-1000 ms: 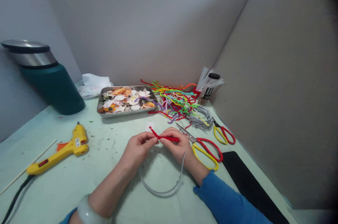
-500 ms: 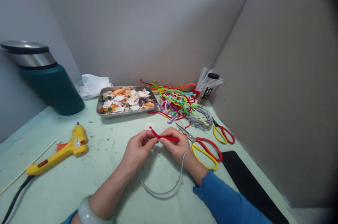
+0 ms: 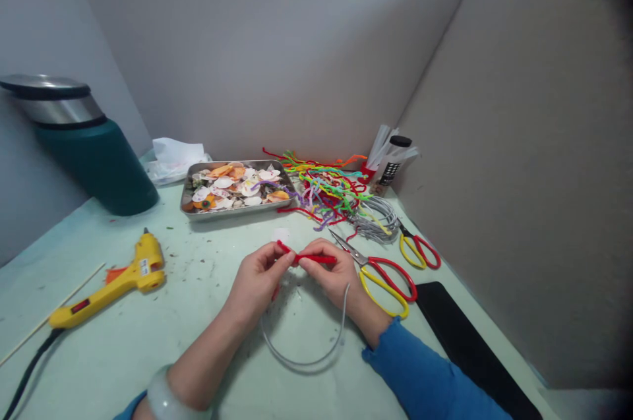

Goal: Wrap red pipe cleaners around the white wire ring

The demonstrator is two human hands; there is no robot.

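Note:
A red fuzzy strand runs between my two hands over the middle of the table. My left hand pinches its left part between thumb and fingers, with a short red end showing above the fingertips and a bit of red below the hand. My right hand pinches the thicker red part at the right; the fingertips of both hands nearly touch. Below them a grey wire curves in an open loop, its ends rising towards my hands. Where the wire meets the red strand is hidden.
A yellow glue gun, a thin stick and a teal bottle are left. Behind stand a tray of shells, colourful fuzzy strands and coiled wire. Scissors, smaller scissors and a black slab lie right.
The red end above my left fingertips has become shorter and lower, and a bit of red now shows below my left hand. The wire loop has shifted slightly.

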